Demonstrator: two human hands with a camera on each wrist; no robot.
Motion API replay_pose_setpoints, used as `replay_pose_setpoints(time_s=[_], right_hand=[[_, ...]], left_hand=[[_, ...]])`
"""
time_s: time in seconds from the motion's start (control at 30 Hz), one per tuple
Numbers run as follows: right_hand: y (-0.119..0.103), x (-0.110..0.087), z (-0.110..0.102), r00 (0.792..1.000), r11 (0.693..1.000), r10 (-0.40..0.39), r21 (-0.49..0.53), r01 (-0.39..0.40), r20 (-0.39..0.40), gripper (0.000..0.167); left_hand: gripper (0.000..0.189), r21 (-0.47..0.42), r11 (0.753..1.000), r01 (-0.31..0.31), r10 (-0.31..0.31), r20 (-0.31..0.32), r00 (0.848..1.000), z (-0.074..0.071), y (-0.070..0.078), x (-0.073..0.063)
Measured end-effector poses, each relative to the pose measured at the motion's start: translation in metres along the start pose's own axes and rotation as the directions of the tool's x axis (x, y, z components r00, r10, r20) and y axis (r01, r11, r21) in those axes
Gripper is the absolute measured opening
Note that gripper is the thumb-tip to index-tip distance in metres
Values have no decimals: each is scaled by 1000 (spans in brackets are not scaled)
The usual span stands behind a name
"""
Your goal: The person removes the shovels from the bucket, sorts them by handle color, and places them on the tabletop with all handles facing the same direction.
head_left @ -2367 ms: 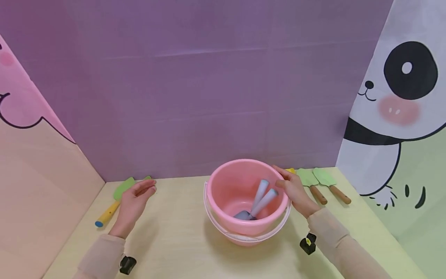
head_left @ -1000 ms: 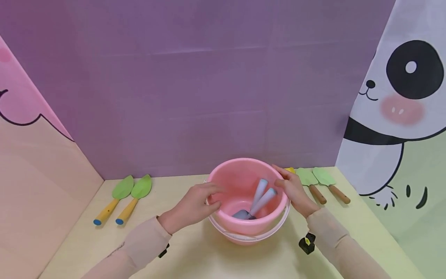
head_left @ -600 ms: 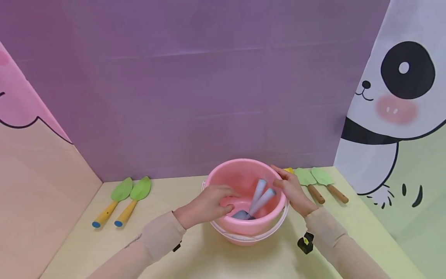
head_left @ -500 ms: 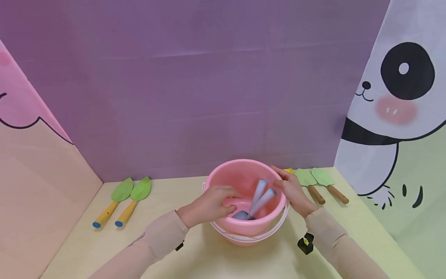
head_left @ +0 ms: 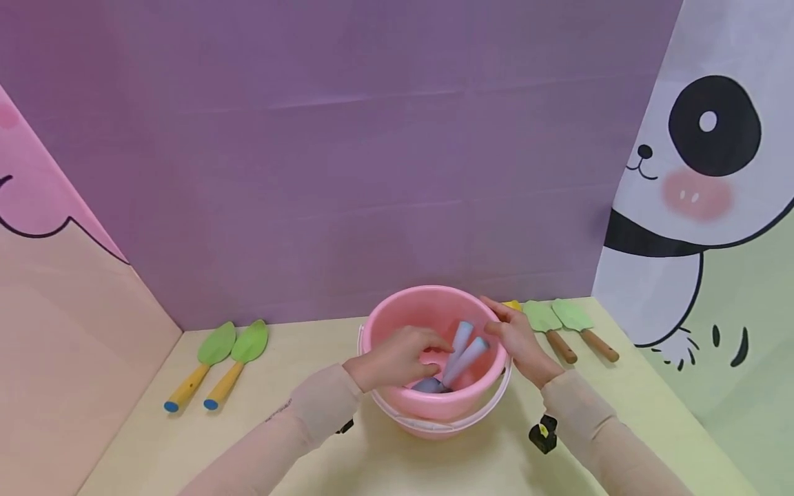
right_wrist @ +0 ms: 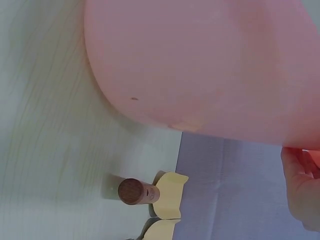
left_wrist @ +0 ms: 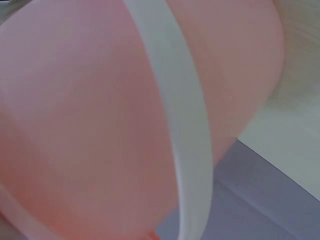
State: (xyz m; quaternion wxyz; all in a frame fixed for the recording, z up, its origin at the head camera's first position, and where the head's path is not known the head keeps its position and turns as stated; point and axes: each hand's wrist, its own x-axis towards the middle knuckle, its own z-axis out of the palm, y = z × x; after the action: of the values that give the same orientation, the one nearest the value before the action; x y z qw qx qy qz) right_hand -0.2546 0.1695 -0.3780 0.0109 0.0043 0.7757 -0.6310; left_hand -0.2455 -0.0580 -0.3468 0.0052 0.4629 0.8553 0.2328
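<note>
A pink bucket (head_left: 434,408) stands on the table, its white handle (left_wrist: 187,125) hanging down the front. My right hand (head_left: 526,348) grips the bucket's right rim, thumb inside and fingers outside. In the bucket lean two small trowels with pale lilac handles (head_left: 466,364); a grey-blue blade (head_left: 428,386) shows at the bottom. Over the left rim reaches my left hand (head_left: 403,355), thumb and fingers apart, fingertips right beside the handles. The left wrist view shows just the bucket's wall and white handle, not the fingers.
Two leaf-green trowels (head_left: 251,341) with yellow handles lie at the left. Two pale green trowels (head_left: 573,315) with brown handles lie at the right, beside a yellow piece (head_left: 513,305) partly behind the right hand. A purple backdrop (head_left: 310,207) closes the table's back.
My left hand has come from the green trowels at the left, over the rim and deeper into the bucket toward the lilac handles. The right hand keeps its grip on the rim.
</note>
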Motion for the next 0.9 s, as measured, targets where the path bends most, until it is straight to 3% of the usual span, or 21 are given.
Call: replay_pose_setpoints(time_s=[0.27,0.53,0.73,0.9], right_hand=[[2,0,1,1000,1000,-1,-14,1,-9,60],[0,-1,0,1000,1000,2,-12,-2,-12,60],[-2,0,2,1000,1000,-7,5,7,4,58],[-1,1,5,1000,1000,5,7,-5,6,58]], left_hand=[[29,-23,1000,2,-1,24,1000,6,-1,18],[26,-68,997,-26,20,-78,997,9,-3,40],[28,-161,986,46,-63,-100,993,15,-8,49],[30,-295,942,159,-180,-45,983,24,-12,48]])
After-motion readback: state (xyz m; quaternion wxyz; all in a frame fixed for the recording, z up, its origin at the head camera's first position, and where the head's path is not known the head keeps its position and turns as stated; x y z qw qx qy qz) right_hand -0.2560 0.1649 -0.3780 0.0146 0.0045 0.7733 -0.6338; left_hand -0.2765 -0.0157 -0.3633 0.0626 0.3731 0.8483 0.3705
